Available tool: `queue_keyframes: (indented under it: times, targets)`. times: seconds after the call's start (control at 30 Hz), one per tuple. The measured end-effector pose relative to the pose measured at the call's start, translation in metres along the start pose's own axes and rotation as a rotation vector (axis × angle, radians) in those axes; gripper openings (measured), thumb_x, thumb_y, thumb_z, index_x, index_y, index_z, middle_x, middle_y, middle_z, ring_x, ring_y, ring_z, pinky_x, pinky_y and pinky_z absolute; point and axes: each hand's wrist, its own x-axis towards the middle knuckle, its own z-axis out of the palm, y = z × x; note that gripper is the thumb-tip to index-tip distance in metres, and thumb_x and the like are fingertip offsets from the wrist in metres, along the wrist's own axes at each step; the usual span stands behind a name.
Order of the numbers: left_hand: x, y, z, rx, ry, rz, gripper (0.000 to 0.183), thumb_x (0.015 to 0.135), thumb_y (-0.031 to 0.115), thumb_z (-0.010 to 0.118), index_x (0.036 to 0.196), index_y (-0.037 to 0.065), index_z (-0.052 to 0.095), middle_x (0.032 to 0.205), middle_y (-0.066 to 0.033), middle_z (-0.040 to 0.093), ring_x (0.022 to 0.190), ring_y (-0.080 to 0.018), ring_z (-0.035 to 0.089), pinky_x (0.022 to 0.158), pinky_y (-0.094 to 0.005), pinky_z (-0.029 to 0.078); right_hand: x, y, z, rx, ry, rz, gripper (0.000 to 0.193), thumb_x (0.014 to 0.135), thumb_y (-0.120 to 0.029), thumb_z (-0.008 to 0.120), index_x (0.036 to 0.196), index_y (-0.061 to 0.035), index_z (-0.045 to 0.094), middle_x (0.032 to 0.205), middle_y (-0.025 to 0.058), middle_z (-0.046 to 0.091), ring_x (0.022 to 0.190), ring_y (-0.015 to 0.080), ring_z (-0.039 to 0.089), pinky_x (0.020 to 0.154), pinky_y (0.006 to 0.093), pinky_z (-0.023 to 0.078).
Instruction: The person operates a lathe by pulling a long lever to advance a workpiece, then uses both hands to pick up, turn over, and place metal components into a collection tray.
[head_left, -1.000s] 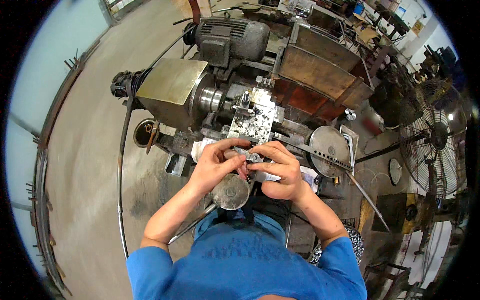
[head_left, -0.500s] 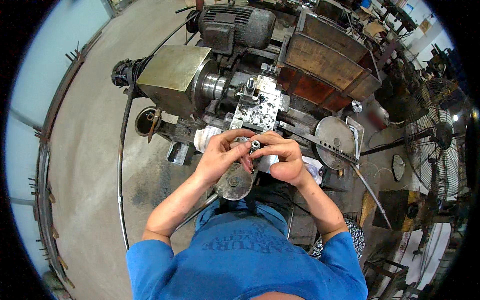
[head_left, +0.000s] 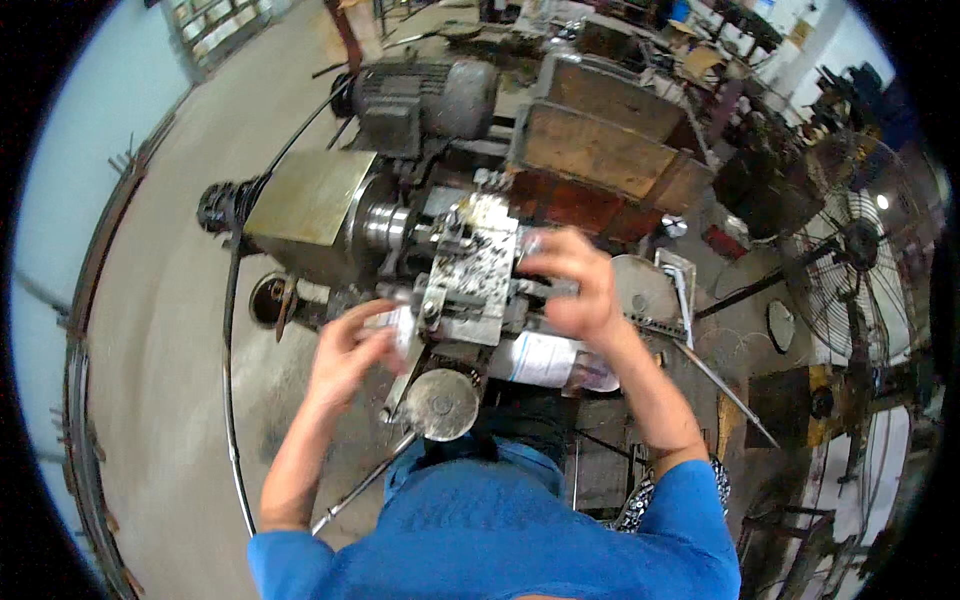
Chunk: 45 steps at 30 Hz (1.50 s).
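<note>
My left hand (head_left: 343, 355), blurred by motion, is left of the lathe's tool slide with thumb and fingers apart. Beside its fingertips lies a white cloth or paper (head_left: 404, 330). Over the right side of the slide hangs my right hand (head_left: 580, 285), fingers curled. A small greyish blur shows at its fingertips, too smeared to name. Between the hands is the metal tool slide (head_left: 470, 265), strewn with dark chips. The shiny spindle end (head_left: 386, 226) stands to its left. A round handwheel (head_left: 443, 404) sits nearer my body.
A clear bottle with a white label (head_left: 545, 358) lies under my right forearm. Behind the lathe are an electric motor (head_left: 425, 100) and a rusty metal bin (head_left: 600, 140). A large fan (head_left: 855, 245) stands at the right. A round metal disc (head_left: 640, 285) lies beyond my right hand.
My hands, together around a small metal cylinder half a second ago, have parted. The left moved left and down, the right slightly up. The view has shifted, and the bottle is more exposed.
</note>
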Motion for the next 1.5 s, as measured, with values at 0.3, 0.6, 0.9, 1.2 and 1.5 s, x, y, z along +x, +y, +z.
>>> queue_keyframes:
  times: [0.3,0.6,0.9,1.2,1.5]
  targets:
    - [-0.042,-0.002,-0.103,0.128,0.51,0.088,0.045,0.078,0.009,0.061,0.117,-0.009,0.046,0.082,-0.0096,0.061,0.065,-0.0152,0.061,0.067,-0.0264,0.047,0.088,0.157,-0.112,-0.872,0.262,0.387,0.045,0.056,-0.022,0.065,0.098,-0.0074,0.066,0.117,0.0204,0.051,0.106,0.0337,0.049,0.095,0.0391,0.038]
    - [-0.089,-0.043,-0.23,1.197,0.704,0.163,0.04,0.082,0.004,0.053,0.121,-0.004,0.048,0.119,-0.0165,0.054,0.111,-0.0258,0.051,0.096,-0.0366,0.037,-0.065,0.047,-0.143,-0.537,0.311,0.352,0.047,0.056,-0.004,0.056,0.102,0.0009,0.06,0.129,0.0095,0.046,0.112,0.0254,0.049,0.091,0.0319,0.041]
    - [-0.085,-0.097,-0.22,0.568,0.769,-0.167,0.042,0.082,0.024,0.062,0.109,-0.006,0.053,0.096,-0.0193,0.06,0.086,-0.0281,0.059,0.079,-0.0369,0.049,-0.391,-0.098,-0.193,-0.779,0.554,1.188,0.048,0.06,-0.019,0.061,0.105,-0.0023,0.06,0.078,0.0186,0.064,0.071,0.0276,0.063,0.07,0.032,0.049]
    - [-0.083,-0.088,-0.213,0.455,0.724,-0.201,0.042,0.079,0.03,0.066,0.1,-0.006,0.06,0.084,-0.0208,0.062,0.073,-0.0296,0.061,0.07,-0.0369,0.052,-0.482,-0.064,-0.134,-0.782,-0.459,1.814,0.042,0.063,-0.019,0.059,0.1,0.0009,0.06,0.107,0.0173,0.059,0.095,0.0293,0.059,0.083,0.036,0.048]
    - [-0.115,-0.111,-0.276,0.42,0.746,-0.425,0.033,0.086,0.023,0.058,0.102,-0.006,0.052,0.078,-0.0162,0.062,0.067,-0.0202,0.061,0.061,-0.031,0.052,-0.491,-0.019,-0.128,-1.006,-0.823,1.281,0.028,0.072,-0.02,0.054,0.091,-0.0028,0.066,0.119,0.019,0.051,0.109,0.0305,0.049,0.094,0.0377,0.038]
